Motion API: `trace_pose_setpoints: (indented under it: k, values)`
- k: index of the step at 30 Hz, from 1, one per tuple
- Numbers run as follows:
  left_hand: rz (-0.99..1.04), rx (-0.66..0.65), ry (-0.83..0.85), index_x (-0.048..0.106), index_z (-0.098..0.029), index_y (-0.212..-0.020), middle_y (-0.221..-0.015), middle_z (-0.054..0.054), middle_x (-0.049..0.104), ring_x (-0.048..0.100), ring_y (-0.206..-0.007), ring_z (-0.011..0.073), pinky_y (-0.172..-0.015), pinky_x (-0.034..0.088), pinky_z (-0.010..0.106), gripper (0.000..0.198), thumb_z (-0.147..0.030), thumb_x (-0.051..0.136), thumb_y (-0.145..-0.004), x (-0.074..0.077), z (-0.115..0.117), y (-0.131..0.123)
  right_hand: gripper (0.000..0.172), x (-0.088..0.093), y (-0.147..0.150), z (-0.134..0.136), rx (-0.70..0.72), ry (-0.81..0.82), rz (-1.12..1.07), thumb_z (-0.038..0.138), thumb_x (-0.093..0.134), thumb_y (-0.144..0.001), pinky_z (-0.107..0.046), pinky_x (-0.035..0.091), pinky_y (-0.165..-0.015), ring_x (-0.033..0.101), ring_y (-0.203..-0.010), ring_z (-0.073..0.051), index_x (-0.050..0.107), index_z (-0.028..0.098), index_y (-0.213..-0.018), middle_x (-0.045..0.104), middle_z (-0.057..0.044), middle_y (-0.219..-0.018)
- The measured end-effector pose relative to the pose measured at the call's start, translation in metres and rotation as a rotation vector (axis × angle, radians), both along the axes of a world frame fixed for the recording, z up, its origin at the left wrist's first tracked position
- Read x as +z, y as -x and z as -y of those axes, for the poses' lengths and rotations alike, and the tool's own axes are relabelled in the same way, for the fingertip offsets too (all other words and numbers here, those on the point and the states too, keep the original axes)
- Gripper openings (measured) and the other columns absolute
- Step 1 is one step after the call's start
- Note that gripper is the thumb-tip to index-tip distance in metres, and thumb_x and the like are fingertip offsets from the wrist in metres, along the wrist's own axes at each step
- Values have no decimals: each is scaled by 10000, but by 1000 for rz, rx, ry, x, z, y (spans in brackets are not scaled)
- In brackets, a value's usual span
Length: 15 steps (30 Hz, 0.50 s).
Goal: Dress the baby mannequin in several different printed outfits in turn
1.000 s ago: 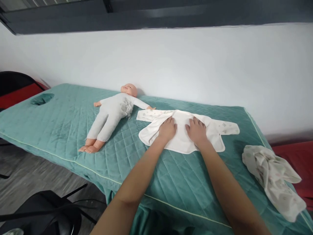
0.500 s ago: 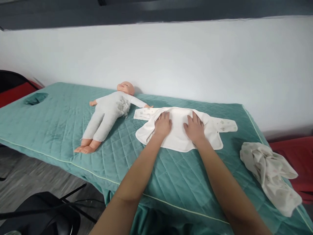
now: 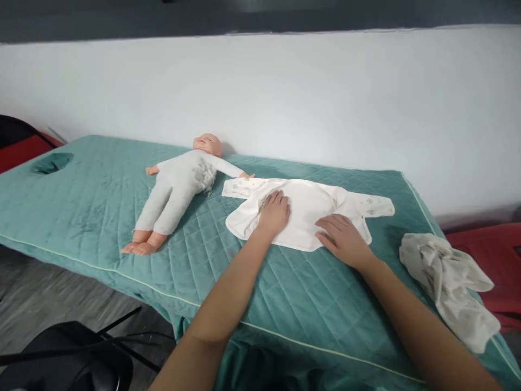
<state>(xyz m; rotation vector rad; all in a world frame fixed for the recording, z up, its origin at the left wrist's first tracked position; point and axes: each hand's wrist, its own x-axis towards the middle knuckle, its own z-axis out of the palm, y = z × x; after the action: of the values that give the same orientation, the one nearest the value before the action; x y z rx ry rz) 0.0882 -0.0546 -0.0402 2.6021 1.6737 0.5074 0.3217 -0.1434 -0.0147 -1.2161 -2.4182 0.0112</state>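
A white baby top (image 3: 303,203) lies spread open on the green quilted bed cover, its patterned sleeves stretched out to both sides. My left hand (image 3: 275,213) rests flat on the left half of the top, fingers extended. Over the lower right part of the top is my right hand (image 3: 344,239), open, with its fingers pointing left. Left of the garment a baby doll (image 3: 181,179) in a white bodysuit lies on its back, one hand close to the left sleeve. The doll's cloth is frayed at its side.
A crumpled patterned baby garment (image 3: 448,288) lies at the bed's right edge, by a red chair (image 3: 492,266). The green bed (image 3: 101,217) has a face hole (image 3: 52,163) at its left end. A black chair (image 3: 69,353) stands at the front left, and a white wall (image 3: 264,98) runs behind.
My right hand has moved down and right across the top and turned its fingers to the left. My left hand has shifted only slightly. The top's upper edge now lies flatter.
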Motion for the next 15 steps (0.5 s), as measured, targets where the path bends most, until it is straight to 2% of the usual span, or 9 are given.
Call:
trace_pose_setpoints:
  k: [3, 5, 8, 10, 15]
  values:
    - [19, -14, 13, 582, -127, -1302, -1540, 153, 489, 411, -1469, 276, -1231, 320, 446, 381, -268, 382, -1011, 1, -2, 1, 462, -1, -24, 14, 33, 38, -20, 346, 591, -967, -485, 405, -1103, 529, -1274, -287, 504, 217, -1402, 605, -112, -1362]
    - [26, -15, 23, 589, -133, -1295, -1539, 153, 490, 412, -1469, 272, -1228, 326, 452, 372, -267, 392, -1009, 2, -3, 2, 540, -3, -31, 19, 18, 62, -27, 308, 592, -959, -490, 394, -1133, 482, -1340, -282, 435, 230, -1470, 559, -109, -1425]
    - [38, -35, 25, 596, -150, -1295, -1523, 136, 513, 426, -1458, 257, -1226, 327, 460, 365, -254, 398, -1006, 4, -1, 1, 467, -4, -26, 21, 8, 63, -12, 250, 561, -953, -503, 396, -1137, 488, -1332, -278, 495, 237, -1415, 569, -96, -1418]
    - [45, -108, 26, 599, -166, -1299, -1510, 108, 535, 441, -1447, 235, -1232, 320, 449, 365, -248, 392, -1009, 5, 5, -2, 405, -5, -17, 21, -15, 48, 19, 181, 508, -945, -516, 397, -1131, 515, -1296, -278, 562, 236, -1343, 596, -86, -1389]
    - [40, -341, 66, 575, -201, -1355, -1528, 55, 526, 418, -1464, 191, -1251, 285, 421, 400, -311, 355, -1039, 9, 30, -17, 518, -4, -11, 25, -100, 7, 98, 2, 417, -858, -491, 381, -1127, 556, -1215, -260, 644, 216, -1272, 662, -76, -1311]
